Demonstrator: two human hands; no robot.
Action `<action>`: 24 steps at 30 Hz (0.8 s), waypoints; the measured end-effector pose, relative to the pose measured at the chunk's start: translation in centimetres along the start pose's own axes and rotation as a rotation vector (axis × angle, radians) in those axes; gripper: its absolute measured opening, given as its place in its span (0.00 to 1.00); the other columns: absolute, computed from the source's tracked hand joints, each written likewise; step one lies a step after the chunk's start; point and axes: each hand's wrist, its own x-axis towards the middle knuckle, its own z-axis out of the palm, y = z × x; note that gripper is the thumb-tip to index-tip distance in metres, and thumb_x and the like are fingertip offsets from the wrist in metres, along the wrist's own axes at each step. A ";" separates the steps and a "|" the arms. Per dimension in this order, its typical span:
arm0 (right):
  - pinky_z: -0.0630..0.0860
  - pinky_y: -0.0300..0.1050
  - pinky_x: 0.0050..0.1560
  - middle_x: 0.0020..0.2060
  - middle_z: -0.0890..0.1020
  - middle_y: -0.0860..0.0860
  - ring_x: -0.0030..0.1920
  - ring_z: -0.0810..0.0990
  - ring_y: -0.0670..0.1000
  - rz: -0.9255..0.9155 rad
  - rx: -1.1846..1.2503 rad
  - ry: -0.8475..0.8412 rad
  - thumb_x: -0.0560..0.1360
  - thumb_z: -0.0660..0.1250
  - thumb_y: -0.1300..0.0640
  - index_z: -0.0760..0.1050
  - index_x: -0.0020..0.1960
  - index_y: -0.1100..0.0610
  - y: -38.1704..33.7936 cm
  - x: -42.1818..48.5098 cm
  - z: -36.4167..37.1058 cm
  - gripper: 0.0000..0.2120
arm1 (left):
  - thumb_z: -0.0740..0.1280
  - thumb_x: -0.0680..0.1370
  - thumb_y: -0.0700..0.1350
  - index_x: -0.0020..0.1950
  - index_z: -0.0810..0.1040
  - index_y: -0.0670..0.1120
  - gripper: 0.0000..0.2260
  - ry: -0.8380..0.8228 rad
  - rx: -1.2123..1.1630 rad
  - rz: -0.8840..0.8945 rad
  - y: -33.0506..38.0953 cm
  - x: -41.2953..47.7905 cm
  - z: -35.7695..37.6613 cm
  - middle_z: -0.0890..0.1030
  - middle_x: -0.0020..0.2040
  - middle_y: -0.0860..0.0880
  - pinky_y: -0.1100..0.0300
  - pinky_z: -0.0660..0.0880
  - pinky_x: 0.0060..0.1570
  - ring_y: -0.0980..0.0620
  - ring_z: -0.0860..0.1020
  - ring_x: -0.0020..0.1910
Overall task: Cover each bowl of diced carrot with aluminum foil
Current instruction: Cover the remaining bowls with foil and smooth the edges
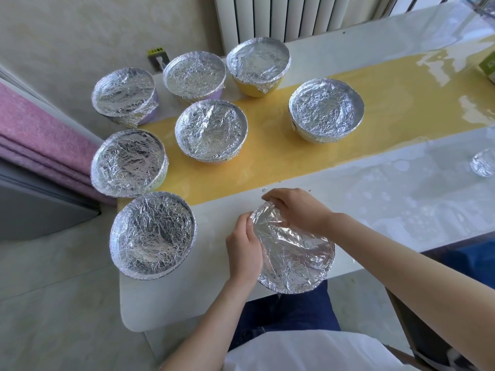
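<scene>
A bowl covered with crinkled aluminum foil [294, 258] sits at the table's near edge, right in front of me. My left hand [245, 250] grips its left rim, fingers curled over the foil edge. My right hand [294, 210] reaches over the far rim and pinches the foil there. Several other foil-covered bowls stand to the left and behind: one close by on the left [152, 234], one in the middle [211, 128], one further right [326, 109]. No carrot shows anywhere.
The white table [401, 199] has a yellow runner [375, 84] under a shiny plastic sheet. A crumpled foil scrap [483, 163] lies at the right edge. A green box [488, 66] sits far right. A radiator [281, 14] stands behind, pink fabric [40, 135] left.
</scene>
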 end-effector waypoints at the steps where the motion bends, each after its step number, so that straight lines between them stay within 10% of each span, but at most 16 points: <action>1: 0.65 0.37 0.45 0.55 0.81 0.51 0.54 0.78 0.53 0.009 0.014 0.011 0.81 0.55 0.58 0.76 0.62 0.55 0.2 -0.2 -0.2 0.14 | 0.54 0.81 0.38 0.53 0.77 0.41 0.11 0.005 0.005 0.000 -0.2 0.0 0.2 0.68 0.26 0.53 0.67 0.61 0.27 0.59 0.70 0.25; 10: 0.62 0.33 0.40 0.48 0.83 0.51 0.48 0.80 0.52 0.034 0.091 0.054 0.81 0.57 0.58 0.77 0.61 0.56 0.1 -1.0 -0.3 0.13 | 0.55 0.81 0.39 0.56 0.77 0.44 0.12 0.010 0.027 0.009 -0.4 0.0 0.4 0.71 0.29 0.54 0.63 0.62 0.31 0.56 0.69 0.27; 14: 0.75 0.44 0.39 0.32 0.77 0.49 0.34 0.81 0.55 0.153 0.209 0.080 0.81 0.55 0.54 0.77 0.59 0.56 0.3 -1.5 -0.4 0.14 | 0.54 0.82 0.40 0.57 0.76 0.46 0.12 0.034 -0.032 -0.043 -0.7 -0.7 0.8 0.74 0.28 0.47 0.53 0.73 0.34 0.46 0.75 0.28; 20: 0.72 0.33 0.30 0.24 0.78 0.53 0.24 0.79 0.51 0.192 0.176 0.124 0.81 0.56 0.56 0.78 0.50 0.56 1.1 -1.3 0.2 0.11 | 0.53 0.82 0.39 0.53 0.74 0.49 0.11 -0.026 -0.102 -0.056 0.6 -0.6 0.0 0.72 0.32 0.52 0.71 0.67 0.29 0.65 0.72 0.28; 24: 0.75 0.40 0.34 0.24 0.79 0.53 0.26 0.80 0.51 0.154 0.149 0.133 0.81 0.57 0.58 0.77 0.47 0.55 1.6 -0.9 0.7 0.11 | 0.58 0.81 0.43 0.47 0.75 0.57 0.10 -0.127 -0.068 0.029 0.5 1.1 -0.1 0.76 0.33 0.50 0.55 0.74 0.36 0.53 0.74 0.30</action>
